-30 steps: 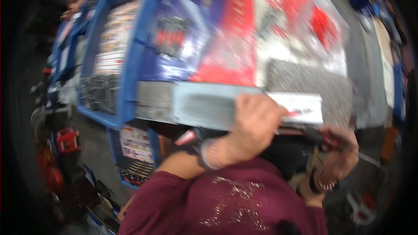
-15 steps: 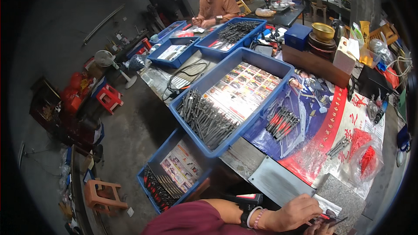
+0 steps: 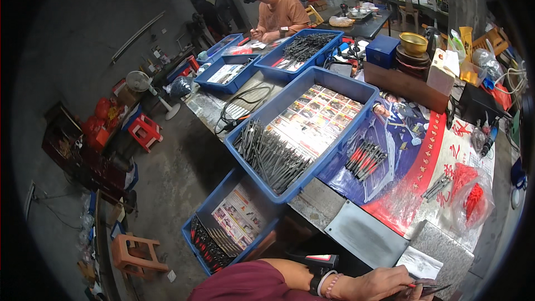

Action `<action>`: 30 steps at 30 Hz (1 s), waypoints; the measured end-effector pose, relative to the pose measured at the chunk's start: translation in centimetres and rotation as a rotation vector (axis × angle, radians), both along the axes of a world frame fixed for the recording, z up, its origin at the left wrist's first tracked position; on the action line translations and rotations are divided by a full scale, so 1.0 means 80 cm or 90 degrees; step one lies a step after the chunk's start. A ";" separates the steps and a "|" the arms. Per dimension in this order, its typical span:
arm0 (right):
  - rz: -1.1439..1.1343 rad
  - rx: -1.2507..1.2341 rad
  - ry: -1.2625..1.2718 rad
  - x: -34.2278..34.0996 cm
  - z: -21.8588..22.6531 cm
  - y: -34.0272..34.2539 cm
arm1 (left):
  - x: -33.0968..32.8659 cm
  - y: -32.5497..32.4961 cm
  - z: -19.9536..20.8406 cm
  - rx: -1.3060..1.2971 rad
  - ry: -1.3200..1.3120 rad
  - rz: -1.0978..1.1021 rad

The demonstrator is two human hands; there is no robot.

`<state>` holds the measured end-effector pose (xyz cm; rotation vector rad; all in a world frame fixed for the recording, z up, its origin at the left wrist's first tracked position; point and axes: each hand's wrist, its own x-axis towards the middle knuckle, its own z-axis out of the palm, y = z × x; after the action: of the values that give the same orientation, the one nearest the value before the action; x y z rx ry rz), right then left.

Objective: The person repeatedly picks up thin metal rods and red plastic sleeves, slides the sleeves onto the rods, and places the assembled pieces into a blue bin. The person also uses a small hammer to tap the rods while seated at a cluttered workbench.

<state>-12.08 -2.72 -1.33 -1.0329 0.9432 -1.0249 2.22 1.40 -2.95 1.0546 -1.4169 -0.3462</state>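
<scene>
Head view, near right: left hand (image 3: 383,283), fingers pinched on a slim dark-and-red piece (image 3: 436,289); right hand (image 3: 418,296), mostly cut off by the lower edge, its grip not to be told. The two hands are held together at the piece. Just beyond, a white paper slip (image 3: 419,263) is laid by a grey stone block (image 3: 446,249). To the left, a grey metal plate (image 3: 365,234); farther left, a blue tray (image 3: 329,154), part-filled with dark rods (image 3: 267,153). Red-and-black pieces (image 3: 365,160) are laid beyond the plate.
</scene>
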 end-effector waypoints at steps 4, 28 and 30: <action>0.012 0.022 0.026 -0.003 -0.003 -0.002 | 0.001 -0.001 -0.001 0.155 0.161 -0.112; 0.271 -0.522 0.527 -0.025 0.023 -0.031 | 0.046 0.005 -0.008 0.188 -0.219 -0.083; 0.340 -0.525 0.529 -0.021 0.019 -0.032 | 0.046 0.008 -0.006 0.203 -0.222 -0.107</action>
<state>-13.80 -5.26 0.21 -2.3688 0.7869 -0.4867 5.86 2.01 -3.42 1.3018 -1.8096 -0.5436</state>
